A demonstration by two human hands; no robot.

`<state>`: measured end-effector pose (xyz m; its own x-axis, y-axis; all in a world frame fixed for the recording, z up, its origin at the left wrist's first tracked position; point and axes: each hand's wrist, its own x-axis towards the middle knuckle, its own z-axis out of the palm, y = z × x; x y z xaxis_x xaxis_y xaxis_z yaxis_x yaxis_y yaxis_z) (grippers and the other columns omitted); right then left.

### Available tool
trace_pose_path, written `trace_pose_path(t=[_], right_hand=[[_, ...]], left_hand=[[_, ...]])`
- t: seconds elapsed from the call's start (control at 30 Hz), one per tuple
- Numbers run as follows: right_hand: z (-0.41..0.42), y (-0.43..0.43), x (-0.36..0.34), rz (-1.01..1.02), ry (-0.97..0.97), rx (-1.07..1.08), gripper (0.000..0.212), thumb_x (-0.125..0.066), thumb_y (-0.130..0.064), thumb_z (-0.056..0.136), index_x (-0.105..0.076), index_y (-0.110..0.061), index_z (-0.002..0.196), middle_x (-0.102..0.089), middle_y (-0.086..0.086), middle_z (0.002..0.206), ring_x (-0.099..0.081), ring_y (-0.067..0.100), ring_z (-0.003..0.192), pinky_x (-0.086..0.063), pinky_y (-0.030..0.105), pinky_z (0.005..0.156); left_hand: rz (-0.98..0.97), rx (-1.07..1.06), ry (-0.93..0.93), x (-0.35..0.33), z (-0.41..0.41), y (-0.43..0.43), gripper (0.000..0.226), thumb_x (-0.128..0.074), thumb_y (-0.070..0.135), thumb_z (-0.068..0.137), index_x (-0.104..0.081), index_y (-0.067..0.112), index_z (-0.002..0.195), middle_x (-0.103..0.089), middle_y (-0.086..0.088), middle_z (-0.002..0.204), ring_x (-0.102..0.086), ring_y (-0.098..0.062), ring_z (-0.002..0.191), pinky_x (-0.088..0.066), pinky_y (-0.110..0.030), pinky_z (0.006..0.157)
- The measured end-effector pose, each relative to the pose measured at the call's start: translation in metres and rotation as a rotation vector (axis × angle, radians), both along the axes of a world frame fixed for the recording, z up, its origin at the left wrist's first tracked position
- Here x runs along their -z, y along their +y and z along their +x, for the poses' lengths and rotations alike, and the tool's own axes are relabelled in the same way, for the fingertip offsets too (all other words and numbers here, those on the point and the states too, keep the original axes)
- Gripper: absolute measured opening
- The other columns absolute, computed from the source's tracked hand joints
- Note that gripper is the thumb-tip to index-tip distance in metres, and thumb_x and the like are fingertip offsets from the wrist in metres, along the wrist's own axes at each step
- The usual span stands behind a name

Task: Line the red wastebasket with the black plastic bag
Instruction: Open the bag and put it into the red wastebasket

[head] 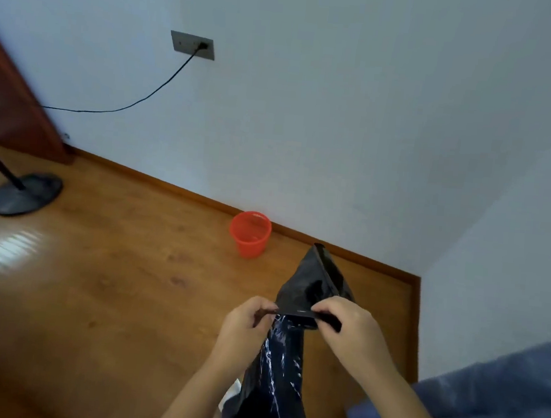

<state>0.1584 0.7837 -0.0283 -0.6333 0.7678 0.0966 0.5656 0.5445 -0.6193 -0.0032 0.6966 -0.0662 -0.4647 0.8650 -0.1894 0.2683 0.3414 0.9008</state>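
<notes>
- Step in hand: opening/unfolding the black plastic bag (276, 375). Judging by the flat, creased film, the mouth is not spread yet and nothing has gone into the basket.
- Left hand (244, 322): fingers curled, pinching the bag's edge. Right hand (347, 328): same, pinching the same edge just beside the left. A short taut strip of film runs between them.
- Red wastebasket (250, 235): upright on the wood floor (113, 261), mouth up, just beside the skirting of the wall (341, 131). No liner in it.
- Bag position: held in the air, nearer the camera than the wastebasket and to its right, well apart from it, no contact.
- Bag axis: long axis runs roughly from the person's lap up and away toward the wall behind the wastebasket. One flap stands past the hands, pointing that way; the longer glossy part hangs down on the camera side.
- Can't tell which end is the open mouth.
- Next move calls for: separating the two layers at the pinched edge, getting the mouth fully open, then carrying it across to the wastebasket with the closed end going in first and the rim folded over.
- Risk: thin film clings, so the layers may not part.
</notes>
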Motion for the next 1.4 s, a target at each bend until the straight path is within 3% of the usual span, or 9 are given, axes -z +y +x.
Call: trace_pose_path(t=[0.13,0.23,0.37,0.57,0.77,0.93,1.07,1.17,1.4], right_hand=[[-0.057,0.055,0.009,-0.002,-0.024,0.015,0.020,-0.068,-0.008,0.078,-0.068,-0.019,0.094,-0.066,-0.010,0.094,-0.051,-0.002,0.088,-0.038,0.011,0.080],[-0.115,0.091,0.004,-0.049,-0.039,-0.004,0.016,-0.065,-0.009,0.079,-0.067,-0.021,0.089,-0.063,-0.013,0.088,-0.053,-0.001,0.084,-0.045,0.017,0.078],[-0.192,0.128,-0.005,-0.071,0.000,-0.058,0.017,-0.063,-0.005,0.076,-0.064,-0.019,0.084,-0.063,-0.009,0.084,-0.057,0.007,0.083,-0.046,0.023,0.074],[-0.253,0.166,-0.002,-0.117,0.051,-0.088,0.021,-0.062,-0.004,0.074,-0.064,-0.021,0.085,-0.063,-0.010,0.085,-0.057,0.006,0.083,-0.046,0.022,0.074],[-0.280,0.229,0.020,-0.154,0.003,-0.123,0.025,-0.067,-0.015,0.079,-0.059,-0.028,0.099,-0.055,-0.018,0.094,-0.051,0.000,0.093,-0.039,0.014,0.080],[-0.321,0.292,0.034,-0.218,-0.024,-0.178,0.027,-0.068,-0.016,0.080,-0.058,-0.025,0.104,-0.054,-0.012,0.104,-0.047,0.006,0.104,-0.039,0.023,0.090],[-0.357,0.338,0.034,-0.202,0.029,-0.203,0.014,-0.065,-0.007,0.080,-0.063,-0.016,0.091,-0.056,-0.008,0.093,-0.053,0.013,0.096,-0.043,0.027,0.086],[-0.378,0.366,0.034,-0.200,0.063,-0.216,0.012,-0.064,-0.007,0.079,-0.064,-0.013,0.089,-0.055,-0.008,0.092,-0.052,0.011,0.095,-0.043,0.026,0.086],[-0.393,0.403,0.033,-0.366,0.050,-0.166,0.030,-0.067,-0.026,0.078,-0.049,-0.040,0.096,-0.057,-0.022,0.097,-0.052,-0.005,0.094,-0.041,0.014,0.078]], left_hand=[[0.017,-0.012,0.004,0.008,-0.064,0.047,0.031,-0.054,0.006,0.085,-0.057,0.033,0.070,-0.063,0.010,0.071,-0.055,0.005,0.061,-0.039,-0.006,0.051],[0.017,0.015,0.048,0.005,-0.118,0.080,0.028,-0.055,0.006,0.084,-0.056,0.032,0.073,-0.064,0.011,0.078,-0.059,-0.003,0.075,-0.041,-0.005,0.058],[0.031,0.096,0.160,-0.001,-0.175,0.121,0.022,-0.063,0.018,0.081,-0.058,0.028,0.100,-0.056,0.019,0.096,-0.051,0.005,0.092,-0.033,0.006,0.071],[0.081,0.075,0.064,-0.001,-0.222,0.164,0.031,-0.057,0.009,0.081,-0.056,0.039,0.074,-0.061,0.017,0.076,-0.055,0.009,0.074,-0.038,-0.004,0.063],[0.048,0.002,-0.011,0.014,-0.273,0.210,0.033,-0.055,0.001,0.080,-0.060,0.032,0.069,-0.064,0.016,0.069,-0.058,-0.001,0.069,-0.046,-0.013,0.064],[-0.004,0.057,-0.003,0.005,-0.316,0.260,0.040,-0.054,0.001,0.082,-0.057,0.038,0.067,-0.060,0.023,0.065,-0.054,0.005,0.064,-0.042,-0.010,0.060],[-0.034,0.065,0.053,-0.010,-0.346,0.306,0.026,-0.058,0.007,0.081,-0.058,0.032,0.075,-0.062,0.015,0.078,-0.058,0.001,0.076,-0.046,-0.013,0.069],[-0.022,0.092,0.075,-0.015,-0.357,0.337,0.021,-0.063,0.016,0.079,-0.057,0.035,0.088,-0.063,0.017,0.091,-0.055,0.012,0.087,-0.044,-0.003,0.072],[0.029,0.143,0.026,-0.021,-0.375,0.385,0.028,-0.054,0.004,0.084,-0.060,0.030,0.075,-0.063,0.013,0.075,-0.058,0.005,0.073,-0.045,-0.008,0.062]])
